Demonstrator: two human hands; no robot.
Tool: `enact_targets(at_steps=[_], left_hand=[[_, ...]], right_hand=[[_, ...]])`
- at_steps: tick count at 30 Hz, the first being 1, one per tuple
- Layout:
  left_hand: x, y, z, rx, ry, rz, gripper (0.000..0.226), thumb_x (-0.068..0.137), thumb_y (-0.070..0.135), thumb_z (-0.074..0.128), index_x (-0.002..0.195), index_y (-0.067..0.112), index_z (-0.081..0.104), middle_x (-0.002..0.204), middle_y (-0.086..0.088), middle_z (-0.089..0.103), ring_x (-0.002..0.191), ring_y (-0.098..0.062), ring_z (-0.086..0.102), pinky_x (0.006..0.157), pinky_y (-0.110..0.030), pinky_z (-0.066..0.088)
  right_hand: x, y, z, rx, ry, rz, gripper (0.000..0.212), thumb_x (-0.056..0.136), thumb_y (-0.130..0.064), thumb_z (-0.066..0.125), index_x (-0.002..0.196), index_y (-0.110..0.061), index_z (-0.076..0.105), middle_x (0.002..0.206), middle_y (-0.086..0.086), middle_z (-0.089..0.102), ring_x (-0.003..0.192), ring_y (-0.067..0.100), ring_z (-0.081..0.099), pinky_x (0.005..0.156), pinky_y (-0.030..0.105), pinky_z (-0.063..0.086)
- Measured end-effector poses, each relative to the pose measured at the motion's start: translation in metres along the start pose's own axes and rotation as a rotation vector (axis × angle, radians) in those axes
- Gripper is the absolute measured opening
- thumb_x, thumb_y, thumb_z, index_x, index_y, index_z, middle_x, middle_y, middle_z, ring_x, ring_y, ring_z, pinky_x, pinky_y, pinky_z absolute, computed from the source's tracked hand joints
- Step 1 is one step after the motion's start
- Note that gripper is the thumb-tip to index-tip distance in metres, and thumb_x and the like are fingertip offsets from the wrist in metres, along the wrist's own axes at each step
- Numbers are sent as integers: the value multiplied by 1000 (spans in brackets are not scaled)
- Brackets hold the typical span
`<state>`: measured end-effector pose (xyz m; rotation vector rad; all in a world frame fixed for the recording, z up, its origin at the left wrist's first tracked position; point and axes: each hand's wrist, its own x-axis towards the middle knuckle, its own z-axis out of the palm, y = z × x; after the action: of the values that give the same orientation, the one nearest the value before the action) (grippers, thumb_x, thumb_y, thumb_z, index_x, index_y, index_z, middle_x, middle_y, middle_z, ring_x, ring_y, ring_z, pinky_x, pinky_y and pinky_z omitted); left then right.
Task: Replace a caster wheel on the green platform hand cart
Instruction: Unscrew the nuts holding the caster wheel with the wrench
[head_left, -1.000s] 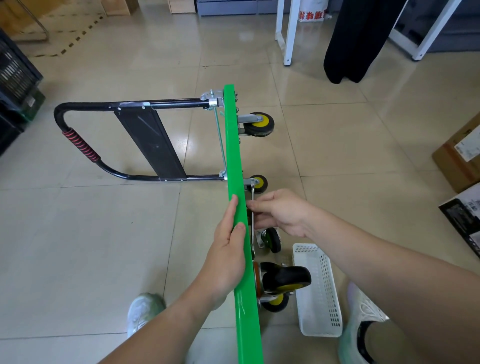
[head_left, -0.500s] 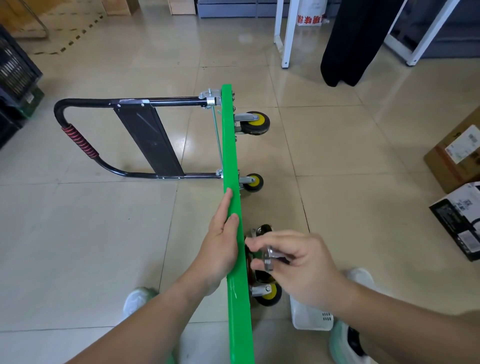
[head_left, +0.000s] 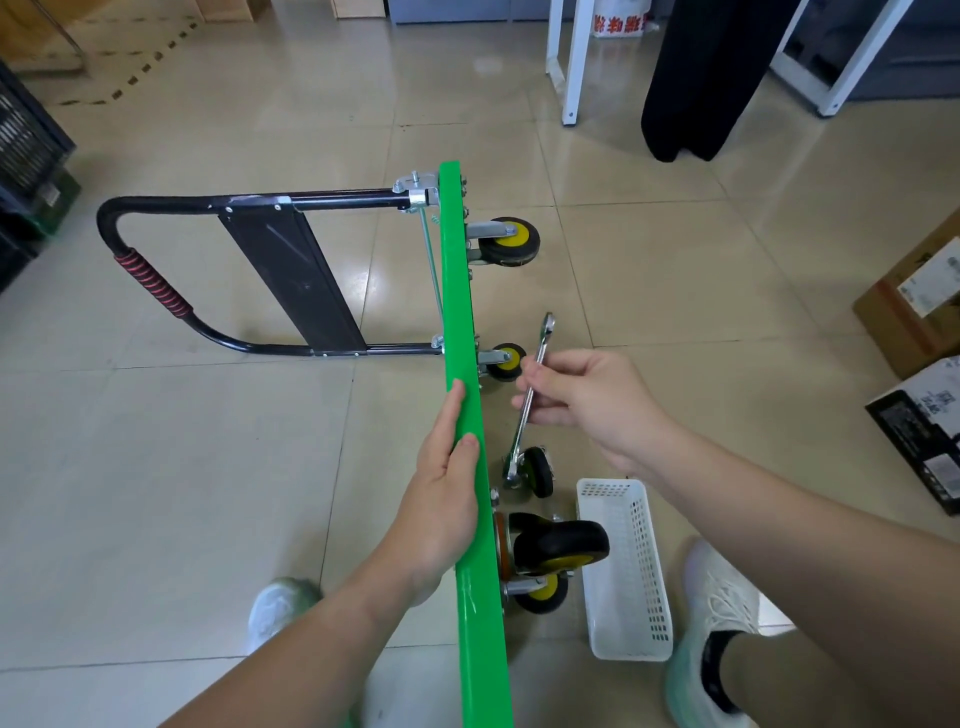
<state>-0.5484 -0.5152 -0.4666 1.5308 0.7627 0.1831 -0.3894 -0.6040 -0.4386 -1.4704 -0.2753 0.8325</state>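
Green platform cart (head_left: 462, 364): stood on edge down the centre of the frame, black folding handle (head_left: 156, 291) lying toward the left, yellow-hubbed caster wheels (head_left: 511, 243) projecting right. Left hand (head_left: 441, 483): wrapped over the green edge at lower centre, gripping it; right hand (head_left: 587, 400): pinching the mid-shaft of a silver wrench (head_left: 532, 395), held clear just right of the deck. Loose caster (head_left: 535, 470) on the tiled floor beside the wrench's lower end; white perforated basket (head_left: 623, 571) at lower right.

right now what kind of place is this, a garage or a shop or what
Probably a storeroom or warehouse-type workspace, not a garage: a tiled floor, cardboard boxes at the right, stacked black crates at the left.
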Motion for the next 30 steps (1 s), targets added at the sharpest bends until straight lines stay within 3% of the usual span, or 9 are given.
enact_targets(at_steps=[5,8,12,16,21,30], left_hand=[[1,-3,-1,-3,-9,7,52,112,31,31,150,66,24,159,28,29,135,13,35,94,-7,29],[2,-4,-2,-2,-3,11,52,111,32,32,148,67,25,160,25,31,142,5,34,113,-19,29],[2,-4,-2,4,1,4,52,111,32,32,147,69,25,160,24,32,144,3,34,125,-32,25],[2,0,-1,10,4,4,52,111,31,33,145,71,25,160,23,32,144,2,34,125,-34,24],[0,0,-2,8,-1,10,52,111,30,33,145,69,25,160,24,30,144,4,33,120,-24,25],[2,-2,-4,15,-9,16,52,111,33,32,146,71,24,160,25,30,143,5,33,115,-22,26]], right_hand=[[22,11,6,-38,-57,95,13,93,-11,68,99,0,71,86,11,72,77,23,74,70,32,61],[29,14,9,-49,-113,148,12,91,-10,70,100,-2,71,87,9,75,77,21,75,68,29,61],[38,19,15,-11,-210,234,24,92,-9,67,113,3,69,104,13,76,88,23,74,80,33,62],[44,22,17,16,-232,300,24,93,-5,64,113,9,66,95,14,76,80,21,75,70,29,61],[47,24,18,20,-260,363,25,93,-7,65,114,7,66,94,14,76,83,23,75,72,31,62],[25,17,15,-10,-199,167,14,91,-7,67,104,-4,72,98,13,76,91,24,75,82,34,61]])
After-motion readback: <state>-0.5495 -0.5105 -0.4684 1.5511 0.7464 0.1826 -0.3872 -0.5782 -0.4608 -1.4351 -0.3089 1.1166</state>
